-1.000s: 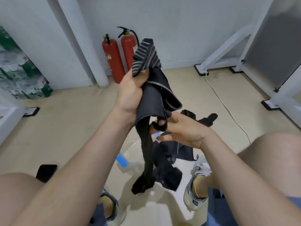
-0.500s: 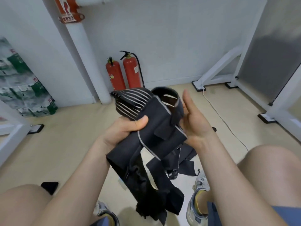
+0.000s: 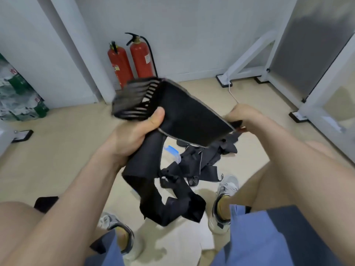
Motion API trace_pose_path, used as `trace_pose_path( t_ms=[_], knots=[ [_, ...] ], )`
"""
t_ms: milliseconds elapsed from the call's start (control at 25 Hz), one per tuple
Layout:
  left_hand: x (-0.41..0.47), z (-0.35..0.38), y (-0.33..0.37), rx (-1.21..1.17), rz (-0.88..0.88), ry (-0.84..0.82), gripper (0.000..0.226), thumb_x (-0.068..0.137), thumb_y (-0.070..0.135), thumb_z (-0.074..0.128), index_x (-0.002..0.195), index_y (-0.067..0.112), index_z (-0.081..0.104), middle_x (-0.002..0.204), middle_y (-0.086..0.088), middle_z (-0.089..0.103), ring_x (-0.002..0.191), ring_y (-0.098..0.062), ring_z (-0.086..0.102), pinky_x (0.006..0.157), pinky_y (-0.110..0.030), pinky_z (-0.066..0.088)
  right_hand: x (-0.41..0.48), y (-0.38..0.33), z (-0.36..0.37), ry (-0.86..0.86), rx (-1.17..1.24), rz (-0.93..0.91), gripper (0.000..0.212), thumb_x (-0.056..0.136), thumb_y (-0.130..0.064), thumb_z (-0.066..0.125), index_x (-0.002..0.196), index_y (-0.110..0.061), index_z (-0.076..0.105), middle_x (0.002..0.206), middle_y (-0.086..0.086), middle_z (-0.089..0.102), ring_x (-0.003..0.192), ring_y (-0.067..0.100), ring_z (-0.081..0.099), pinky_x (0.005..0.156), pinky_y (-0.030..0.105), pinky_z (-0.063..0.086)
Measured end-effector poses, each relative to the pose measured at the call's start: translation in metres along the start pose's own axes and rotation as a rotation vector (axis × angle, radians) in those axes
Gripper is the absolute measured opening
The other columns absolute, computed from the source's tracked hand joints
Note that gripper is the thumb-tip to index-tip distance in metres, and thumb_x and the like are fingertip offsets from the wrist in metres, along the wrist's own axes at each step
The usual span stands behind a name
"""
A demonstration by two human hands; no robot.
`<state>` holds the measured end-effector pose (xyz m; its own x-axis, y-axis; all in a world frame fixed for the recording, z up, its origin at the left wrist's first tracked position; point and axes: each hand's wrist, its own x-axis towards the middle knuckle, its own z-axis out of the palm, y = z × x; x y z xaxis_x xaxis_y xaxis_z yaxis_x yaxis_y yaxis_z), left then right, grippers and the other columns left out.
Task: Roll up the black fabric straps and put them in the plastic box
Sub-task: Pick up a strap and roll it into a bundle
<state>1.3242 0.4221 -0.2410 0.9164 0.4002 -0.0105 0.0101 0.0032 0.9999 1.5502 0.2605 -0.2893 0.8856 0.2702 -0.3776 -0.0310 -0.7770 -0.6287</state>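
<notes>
Strap of wide black fabric (image 3: 188, 120) is being clamped by the left hand (image 3: 134, 135); the right hand (image 3: 243, 116), at three o'clock, is lying half-hidden, grip indiscernible.

The left hand (image 3: 132, 135) grips a black fabric strap (image 3: 188, 116), thumb on top, and its tail dangles low. The right hand (image 3: 242, 116) holds the strap's right end, blurred, above more straps (image 3: 199, 162) heaped at the plastic box (image 3: 177, 160).

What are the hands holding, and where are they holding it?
The left hand grips a black fabric strap just below its striped end, thumb on top. The right hand is at the strap's far corner, fingers hidden, so its hold cannot be told.
</notes>
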Motion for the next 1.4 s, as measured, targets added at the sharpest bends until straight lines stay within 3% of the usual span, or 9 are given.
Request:
trace_pose_path(
  t_ms=[280, 360, 480, 600, 720, 840, 960, 1240, 1400],
  knots=[
    [0.028, 0.022, -0.010, -0.144, -0.104, -0.004, 0.023, 0.072, 0.035, 0.065, 0.076, 0.018, 0.080, 0.089, 0.001, 0.077, 0.084, -0.015, 0.073, 0.083, -0.031, 0.059, -0.042, 0.000, -0.045, 0.037, -0.557, -0.061, 0.059, 0.093, -0.060, 0.053, 0.078, -0.003, 0.059, 0.076, 0.010, 0.062, 0.066, 0.024, 0.054, 0.059, 0.031, 0.039],
    [0.039, 0.027, -0.023, -0.159, -0.152, -0.029, 0.025, 0.074, 0.035, 0.065, 0.082, 0.015, 0.078, 0.092, -0.002, 0.077, 0.087, -0.019, 0.073, 0.089, -0.037, 0.056, -0.061, -0.004, -0.051, 0.085, -0.314, -0.250, 0.069, 0.091, -0.069, 0.042, 0.106, -0.006, 0.064, 0.099, 0.006, 0.065, 0.089, 0.025, 0.059, 0.076, 0.035, 0.045],
    [0.055, 0.037, -0.046, -0.184, -0.205, -0.105, 0.020, 0.088, 0.029, 0.060, 0.095, 0.013, 0.071, 0.093, -0.004, 0.076, 0.088, -0.021, 0.072, 0.086, -0.036, 0.057, -0.078, -0.012, -0.011, -0.416, 0.451, -0.580, 0.043, 0.095, -0.049, 0.053, 0.124, -0.018, 0.063, 0.115, -0.001, 0.068, 0.108, 0.014, 0.066, 0.086, 0.030, 0.053],
    [0.073, 0.029, -0.085, -0.087, -0.259, -0.131, 0.015, 0.094, 0.023, 0.060, 0.101, 0.012, 0.067, 0.084, -0.001, 0.076, 0.077, -0.016, 0.072, 0.070, -0.027, 0.057, -0.043, 0.007, 0.057, -0.291, 0.666, -0.393, 0.014, 0.094, -0.018, 0.066, 0.102, -0.008, 0.072, 0.092, 0.008, 0.076, 0.079, 0.015, 0.071, 0.067, 0.032, 0.056],
    [0.084, -0.004, -0.171, 0.259, -0.404, 0.153, 0.025, 0.087, 0.026, 0.072, 0.110, 0.018, 0.067, 0.093, 0.003, 0.072, 0.083, -0.014, 0.068, 0.071, -0.021, 0.051, 0.007, 0.034, 0.109, 0.009, 0.524, -0.099, 0.019, 0.093, -0.019, 0.064, 0.088, -0.001, 0.071, 0.094, 0.021, 0.074, 0.080, 0.028, 0.070, 0.078, 0.046, 0.056],
    [0.070, -0.024, -0.268, 0.788, -0.670, 0.108, 0.062, 0.091, 0.037, 0.061, 0.146, 0.021, 0.038, 0.129, -0.005, 0.062, 0.119, -0.027, 0.058, 0.092, -0.031, 0.043, 0.040, 0.060, 0.159, -0.129, 0.217, 0.074, 0.031, 0.089, -0.018, 0.066, 0.105, 0.008, 0.067, 0.110, 0.026, 0.068, 0.102, 0.038, 0.066, 0.093, 0.047, 0.052],
    [0.072, -0.027, -0.338, 0.904, -0.734, 0.100, 0.067, 0.098, 0.039, 0.048, 0.154, 0.024, 0.014, 0.113, -0.013, 0.067, 0.106, -0.034, 0.062, 0.079, -0.035, 0.043, 0.057, 0.087, 0.211, -0.346, 0.056, 0.149, 0.021, 0.090, -0.019, 0.066, 0.091, 0.003, 0.069, 0.091, 0.015, 0.071, 0.086, 0.028, 0.065, 0.077, 0.031, 0.048],
    [0.124, -0.065, -0.392, 1.046, -0.524, 0.199, 0.033, 0.096, 0.047, 0.052, 0.118, 0.024, 0.061, 0.096, -0.014, 0.069, 0.096, -0.035, 0.063, 0.074, -0.035, 0.043, 0.108, 0.143, 0.257, -0.388, -0.014, 0.338, 0.019, 0.079, 0.002, 0.054, 0.063, -0.009, 0.055, 0.060, 0.004, 0.053, 0.064, 0.026, 0.049, 0.057, 0.028, 0.038],
    [0.170, -0.102, -0.400, 1.134, -0.378, 0.355, 0.030, 0.095, 0.034, 0.057, 0.123, 0.027, 0.066, 0.092, -0.014, 0.072, 0.091, -0.036, 0.063, 0.076, -0.038, 0.046, 0.146, 0.155, 0.261, -0.165, 0.125, 0.425, 0.013, 0.078, -0.002, 0.047, 0.071, -0.011, 0.053, 0.065, 0.004, 0.053, 0.072, 0.032, 0.053, 0.058, 0.031, 0.037]
  ],
)
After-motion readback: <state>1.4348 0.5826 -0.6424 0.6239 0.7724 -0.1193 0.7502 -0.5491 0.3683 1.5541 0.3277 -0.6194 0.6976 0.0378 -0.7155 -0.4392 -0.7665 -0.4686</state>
